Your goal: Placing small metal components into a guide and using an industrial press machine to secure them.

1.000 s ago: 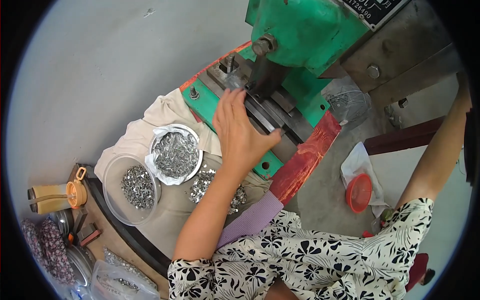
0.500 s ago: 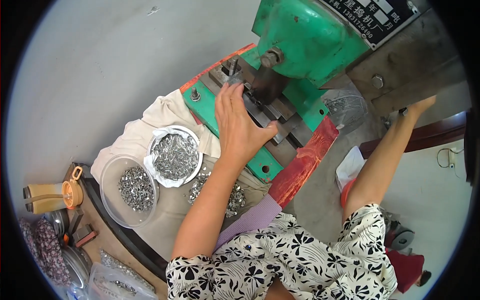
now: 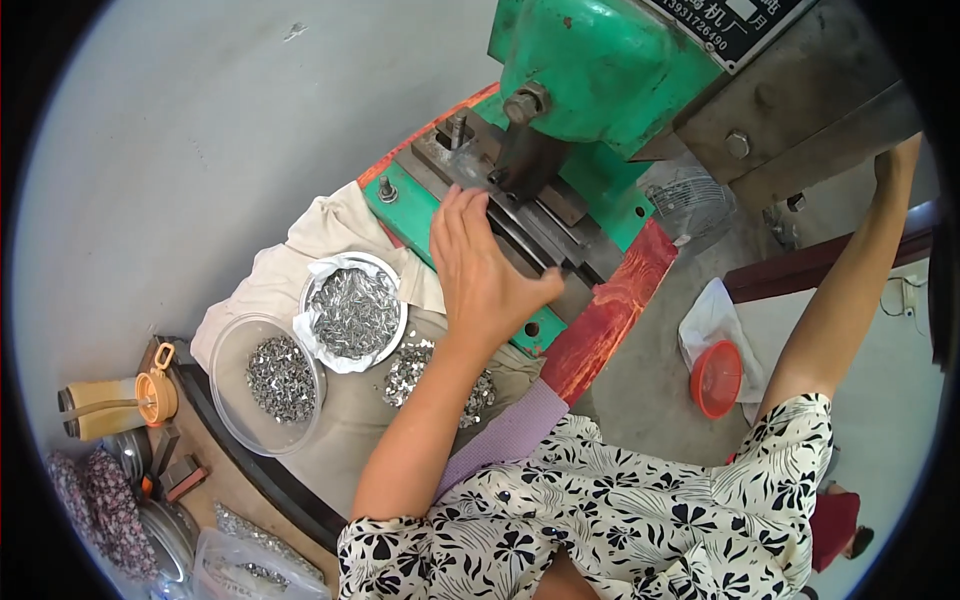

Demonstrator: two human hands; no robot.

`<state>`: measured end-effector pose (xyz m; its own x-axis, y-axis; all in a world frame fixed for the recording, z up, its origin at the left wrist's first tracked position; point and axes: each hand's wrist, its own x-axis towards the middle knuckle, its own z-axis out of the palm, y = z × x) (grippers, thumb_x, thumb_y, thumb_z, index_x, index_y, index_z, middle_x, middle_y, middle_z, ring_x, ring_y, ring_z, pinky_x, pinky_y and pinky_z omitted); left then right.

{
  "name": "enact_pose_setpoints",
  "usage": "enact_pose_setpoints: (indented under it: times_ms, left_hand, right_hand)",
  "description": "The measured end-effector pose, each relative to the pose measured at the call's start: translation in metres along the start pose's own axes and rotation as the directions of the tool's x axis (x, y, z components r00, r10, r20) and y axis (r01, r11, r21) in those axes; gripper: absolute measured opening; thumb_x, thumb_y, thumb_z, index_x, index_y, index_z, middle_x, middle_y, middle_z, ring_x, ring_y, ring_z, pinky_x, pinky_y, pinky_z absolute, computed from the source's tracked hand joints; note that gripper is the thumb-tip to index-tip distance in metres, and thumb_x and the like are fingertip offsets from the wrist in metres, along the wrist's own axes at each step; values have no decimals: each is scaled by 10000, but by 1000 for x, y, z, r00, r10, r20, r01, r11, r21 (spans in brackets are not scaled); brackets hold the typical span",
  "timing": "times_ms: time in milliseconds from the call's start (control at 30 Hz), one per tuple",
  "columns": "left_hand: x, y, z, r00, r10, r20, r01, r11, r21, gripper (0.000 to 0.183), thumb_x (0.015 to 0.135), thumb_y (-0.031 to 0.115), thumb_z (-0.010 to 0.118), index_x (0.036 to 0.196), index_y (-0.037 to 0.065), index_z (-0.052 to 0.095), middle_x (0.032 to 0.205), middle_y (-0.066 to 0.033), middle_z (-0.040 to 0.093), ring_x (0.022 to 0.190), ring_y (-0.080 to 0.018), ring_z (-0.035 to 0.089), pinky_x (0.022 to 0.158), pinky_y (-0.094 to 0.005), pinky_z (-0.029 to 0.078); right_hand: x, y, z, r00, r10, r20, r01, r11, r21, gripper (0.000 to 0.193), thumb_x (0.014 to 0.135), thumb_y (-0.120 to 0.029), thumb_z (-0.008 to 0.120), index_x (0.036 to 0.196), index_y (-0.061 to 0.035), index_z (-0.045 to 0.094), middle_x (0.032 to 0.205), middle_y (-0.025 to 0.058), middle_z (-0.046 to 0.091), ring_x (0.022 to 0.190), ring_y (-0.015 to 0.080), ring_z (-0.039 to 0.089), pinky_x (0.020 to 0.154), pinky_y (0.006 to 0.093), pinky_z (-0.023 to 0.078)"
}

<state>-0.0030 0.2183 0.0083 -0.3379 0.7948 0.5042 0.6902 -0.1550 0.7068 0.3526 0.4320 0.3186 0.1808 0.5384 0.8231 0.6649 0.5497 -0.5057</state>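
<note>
My left hand [image 3: 482,270] is at the die bed of a green hand press [image 3: 575,85]. Its fingers are stretched out and the thumb stands well apart, with nothing visible between them. The fingertips come close to the metal die [image 3: 525,225], just left of the dark ram [image 3: 530,160]. My right hand [image 3: 900,155] is raised at the far right edge, against the press's heavy metal arm [image 3: 830,140]; its fingers are hidden there.
Left of my forearm are a clear tub [image 3: 232,400] of small metal pieces, a paper-lined bowl [image 3: 395,335] of metal strips, and a loose pile of pieces [image 3: 408,370]. A red basket [image 3: 717,380] lies at right. An orange-lidded bottle [image 3: 155,397] is at far left.
My right arm has swung outward and up to the right, bringing the red basket into fuller view. The ram and die appear slightly shifted with the view; my left hand keeps nearly the same pose.
</note>
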Motion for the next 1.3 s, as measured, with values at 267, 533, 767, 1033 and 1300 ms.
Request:
enact_pose_setpoints:
  times_ms: [267,533,767,1033,1300]
  left_hand:
    - [-16,9,-2,998,-56,27,56,998,-28,939,549,202,858,1333,-45,403,1370,-246,435,1347,-422,374,1142,-497,297]
    - [-21,-3,-17,992,33,125,-10,984,-180,1003,595,146,923,1399,-81,370,1390,-233,417,1288,-424,408,1094,-482,361]
    - [-26,0,-23,989,17,147,12,981,-193,945,649,73,882,1420,-78,358,1398,-251,393,1272,-439,411,1081,-476,377]
    - [-35,6,-39,985,45,167,-9,978,-207,856,728,39,812,1441,-50,346,1371,-246,414,1259,-434,432,1069,-469,389]
    - [-52,17,-65,975,11,223,79,916,-394,488,828,34,741,1287,24,578,1207,-184,582,1100,-353,600,930,-388,495]
  right_hand:
    - [-44,10,24,985,50,-167,-16,980,198,431,1015,-361,600,1124,54,631,963,62,639,880,160,604,806,326,494]
    - [-316,-34,100,989,119,86,-132,976,173,371,974,-155,636,1289,23,555,1157,132,598,1031,205,588,900,340,487]
    - [-303,-46,128,308,180,934,-432,902,-31,319,956,-200,644,1151,51,674,947,56,708,827,96,611,753,263,482]
    - [-327,-61,106,624,188,759,-493,848,195,323,927,-169,697,1175,31,649,910,53,704,801,87,609,704,289,493]
    - [-361,-80,66,582,-99,807,200,979,-24,218,922,-177,687,885,-21,539,735,171,554,649,392,554,571,424,436]
